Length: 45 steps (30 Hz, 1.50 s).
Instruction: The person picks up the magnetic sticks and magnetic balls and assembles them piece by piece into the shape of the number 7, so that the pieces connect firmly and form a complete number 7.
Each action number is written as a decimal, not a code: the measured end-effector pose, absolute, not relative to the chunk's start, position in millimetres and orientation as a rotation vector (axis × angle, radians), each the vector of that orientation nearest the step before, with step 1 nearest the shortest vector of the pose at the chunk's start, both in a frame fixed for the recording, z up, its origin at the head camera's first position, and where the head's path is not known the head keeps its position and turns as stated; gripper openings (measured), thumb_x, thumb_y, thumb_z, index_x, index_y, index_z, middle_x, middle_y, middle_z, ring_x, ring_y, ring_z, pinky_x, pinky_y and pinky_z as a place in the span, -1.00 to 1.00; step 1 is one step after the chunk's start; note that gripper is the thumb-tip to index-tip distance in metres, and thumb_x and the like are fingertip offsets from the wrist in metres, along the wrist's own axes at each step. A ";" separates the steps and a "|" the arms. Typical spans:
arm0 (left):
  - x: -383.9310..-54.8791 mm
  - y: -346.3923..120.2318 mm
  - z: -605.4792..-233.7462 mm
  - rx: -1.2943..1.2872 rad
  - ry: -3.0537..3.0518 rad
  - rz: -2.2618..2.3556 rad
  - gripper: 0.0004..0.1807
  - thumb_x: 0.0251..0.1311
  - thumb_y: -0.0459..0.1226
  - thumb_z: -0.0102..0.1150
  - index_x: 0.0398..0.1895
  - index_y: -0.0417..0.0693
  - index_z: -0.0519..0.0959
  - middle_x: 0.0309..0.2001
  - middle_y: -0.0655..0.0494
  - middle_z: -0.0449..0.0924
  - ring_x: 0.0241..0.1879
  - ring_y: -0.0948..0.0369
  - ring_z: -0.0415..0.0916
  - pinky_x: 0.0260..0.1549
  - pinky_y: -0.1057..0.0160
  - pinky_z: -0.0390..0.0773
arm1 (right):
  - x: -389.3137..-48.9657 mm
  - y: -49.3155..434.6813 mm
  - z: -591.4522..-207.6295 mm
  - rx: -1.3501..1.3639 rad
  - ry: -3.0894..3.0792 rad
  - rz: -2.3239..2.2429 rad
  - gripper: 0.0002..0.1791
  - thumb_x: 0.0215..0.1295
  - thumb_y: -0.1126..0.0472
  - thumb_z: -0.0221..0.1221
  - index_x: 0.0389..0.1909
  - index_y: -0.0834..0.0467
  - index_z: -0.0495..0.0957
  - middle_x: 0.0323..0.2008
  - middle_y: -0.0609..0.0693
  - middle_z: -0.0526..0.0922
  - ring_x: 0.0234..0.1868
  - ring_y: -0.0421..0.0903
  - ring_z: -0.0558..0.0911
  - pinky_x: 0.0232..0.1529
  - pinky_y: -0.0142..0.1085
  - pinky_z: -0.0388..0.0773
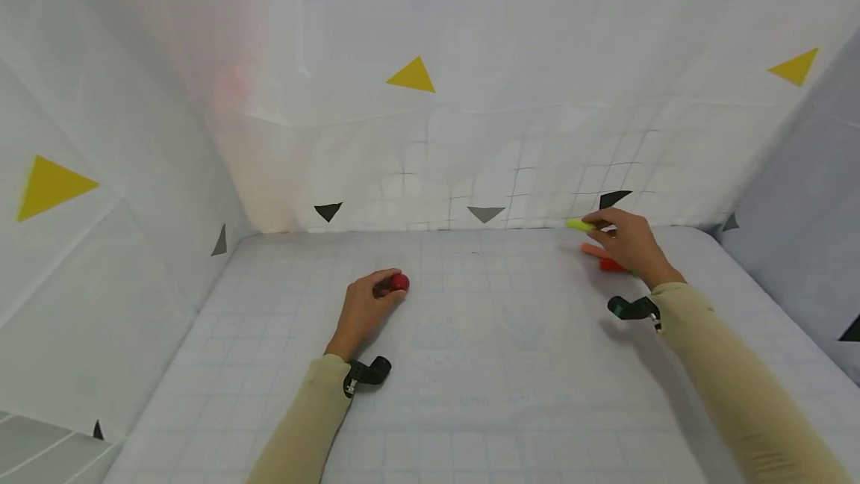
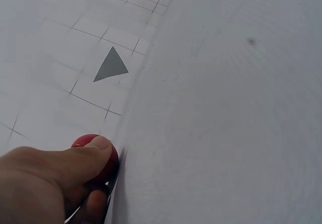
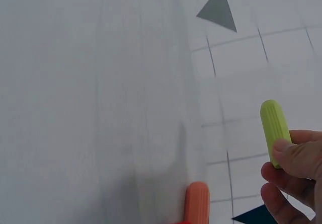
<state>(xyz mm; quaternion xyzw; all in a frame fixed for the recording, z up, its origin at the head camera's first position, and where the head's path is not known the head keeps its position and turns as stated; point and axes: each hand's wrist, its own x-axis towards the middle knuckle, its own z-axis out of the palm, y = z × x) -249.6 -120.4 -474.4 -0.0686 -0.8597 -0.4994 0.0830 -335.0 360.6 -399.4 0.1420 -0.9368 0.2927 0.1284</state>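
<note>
My left hand pinches a shiny red ball close over the white table. Thumb and ball show at the lower left of the left wrist view, the ball partly hidden behind the thumb. Over at the far right, my right hand grips a yellow-green ribbed stick with a rounded end. In the right wrist view, thumb and fingertips pinch this stick near its lower end, raised above the table. Below that hand lie an orange ribbed stick and a red piece.
A bit of green peeks out beside the red piece, mostly hidden by the right hand. White sheet walls with yellow and dark triangles rise behind and at both sides of the grid-marked table.
</note>
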 end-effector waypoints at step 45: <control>-249.9 -117.2 -473.8 -0.191 -2.570 -1.507 -0.54 0.32 -0.29 0.43 0.28 0.02 0.65 0.06 0.07 0.69 -0.02 0.13 0.59 0.05 0.06 0.57 | -320.8 286.7 -394.3 0.666 -2.595 0.871 -0.69 0.31 0.48 0.36 0.05 0.28 0.67 -0.03 0.18 0.72 -0.06 0.14 0.70 -0.05 0.07 0.66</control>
